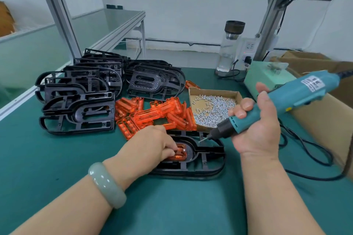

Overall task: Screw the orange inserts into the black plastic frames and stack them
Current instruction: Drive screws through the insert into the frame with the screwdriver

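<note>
green table (57, 158) carries stacks of black frames (76, 105) toward its far left and one frame (208, 160) near the front edge, over which the right hand (256, 129) grips a screwdriver (286, 97) while the left hand (150, 145) pinches an orange insert (180, 153) seated in it.

Both bare forearms are extended forward over the surface (57, 158) from the lower edge of the view. The left grip (152, 145) is turned palm down, its wrist held low and ringed by a bracelet (107, 185). Its fingers (171, 148) are bent, with the tips set on an orange insert (180, 153), though whether this is pinched or merely pressed cannot be told. The right grip (256, 126) is raised, palm turned upward. Its fingers are wrapped round a screwdriver (305, 89), the thumb (264, 97) laid along the body.
</note>
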Demonstrator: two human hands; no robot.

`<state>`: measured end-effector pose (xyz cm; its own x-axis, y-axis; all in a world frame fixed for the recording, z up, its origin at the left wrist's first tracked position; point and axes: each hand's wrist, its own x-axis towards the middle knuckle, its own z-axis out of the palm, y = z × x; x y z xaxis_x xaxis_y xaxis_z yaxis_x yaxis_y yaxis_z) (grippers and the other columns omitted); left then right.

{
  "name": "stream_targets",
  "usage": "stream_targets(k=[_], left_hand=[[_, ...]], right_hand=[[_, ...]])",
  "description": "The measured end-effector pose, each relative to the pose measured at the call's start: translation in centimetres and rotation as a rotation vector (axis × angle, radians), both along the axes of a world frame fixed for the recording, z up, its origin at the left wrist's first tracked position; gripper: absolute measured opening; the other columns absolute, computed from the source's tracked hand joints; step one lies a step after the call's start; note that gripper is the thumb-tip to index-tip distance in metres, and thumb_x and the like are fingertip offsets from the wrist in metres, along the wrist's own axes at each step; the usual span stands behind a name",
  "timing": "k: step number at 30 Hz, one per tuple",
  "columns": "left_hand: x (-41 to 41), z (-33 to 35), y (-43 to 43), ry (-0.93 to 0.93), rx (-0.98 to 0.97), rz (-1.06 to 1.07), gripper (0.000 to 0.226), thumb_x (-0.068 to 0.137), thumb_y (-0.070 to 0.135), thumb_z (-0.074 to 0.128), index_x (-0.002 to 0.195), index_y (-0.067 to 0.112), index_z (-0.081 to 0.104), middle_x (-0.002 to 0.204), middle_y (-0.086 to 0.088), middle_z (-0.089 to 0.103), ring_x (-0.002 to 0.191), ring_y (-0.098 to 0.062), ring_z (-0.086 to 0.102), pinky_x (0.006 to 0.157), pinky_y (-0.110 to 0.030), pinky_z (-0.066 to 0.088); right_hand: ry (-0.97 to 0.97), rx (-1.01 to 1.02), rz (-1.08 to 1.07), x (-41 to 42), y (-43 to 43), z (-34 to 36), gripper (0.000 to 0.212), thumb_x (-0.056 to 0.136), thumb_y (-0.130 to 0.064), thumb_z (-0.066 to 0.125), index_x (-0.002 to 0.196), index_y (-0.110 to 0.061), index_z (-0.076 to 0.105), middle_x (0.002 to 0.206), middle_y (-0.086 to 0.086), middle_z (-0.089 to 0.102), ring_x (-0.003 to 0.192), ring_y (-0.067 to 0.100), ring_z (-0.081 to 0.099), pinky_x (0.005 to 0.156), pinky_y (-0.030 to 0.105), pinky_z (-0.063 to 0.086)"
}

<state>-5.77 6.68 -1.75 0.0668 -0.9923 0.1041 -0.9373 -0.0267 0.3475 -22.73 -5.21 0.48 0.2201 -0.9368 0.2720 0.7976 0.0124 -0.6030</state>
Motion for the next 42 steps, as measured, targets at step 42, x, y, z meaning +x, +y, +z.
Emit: stream_targets(k=[42], left_hand=[[-0.7,4.9,-6.9,0.671,-0.438,0.314,0.019,0.085,0.013,0.059,0.075,0.029,0.063,0.069,0.008,0.068,0.062,-0.008,0.064,0.063,-0.029,0.056]], right_hand=[[-0.031,0.049,-0.012,-0.1,-0.5,-0.5,0.014,0.094,-0.027,0.046,0.104,-0.023,0.054,0.058,-0.010,0.048,0.045,0.004,0.044,0.057,0.021,0.046]])
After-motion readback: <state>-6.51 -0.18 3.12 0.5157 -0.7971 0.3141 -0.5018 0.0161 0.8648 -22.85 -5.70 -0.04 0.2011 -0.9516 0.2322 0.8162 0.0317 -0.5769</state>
